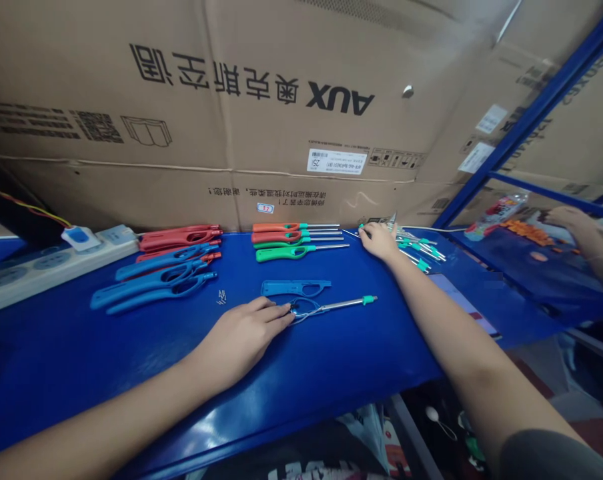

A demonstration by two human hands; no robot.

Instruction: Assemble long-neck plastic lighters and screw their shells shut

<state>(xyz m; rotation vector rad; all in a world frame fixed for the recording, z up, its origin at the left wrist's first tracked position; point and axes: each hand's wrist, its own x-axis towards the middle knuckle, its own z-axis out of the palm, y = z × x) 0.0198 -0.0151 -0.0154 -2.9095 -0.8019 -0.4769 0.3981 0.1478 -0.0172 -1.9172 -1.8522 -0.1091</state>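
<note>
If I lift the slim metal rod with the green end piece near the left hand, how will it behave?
The metal rod looks straight and shiny, so probably stiff and a bit slippery. The thin wires by the left hand curve loosely, so they'd likely flop and could snag.

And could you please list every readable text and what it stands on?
"AUX" and "奥克斯空调": upside down, on large brown cardboard sheet.
"师傅您辛苦了!请在搬运时对我温柔些,谢谢您!": smaller, upside down, same sheet.
Too small or blurred: white rectangular paper label, blue-edged paper sticker, remaining cardboard print, clear plastic bottle.
Cut off, unreadable: white lettering on dark cloth.
</note>
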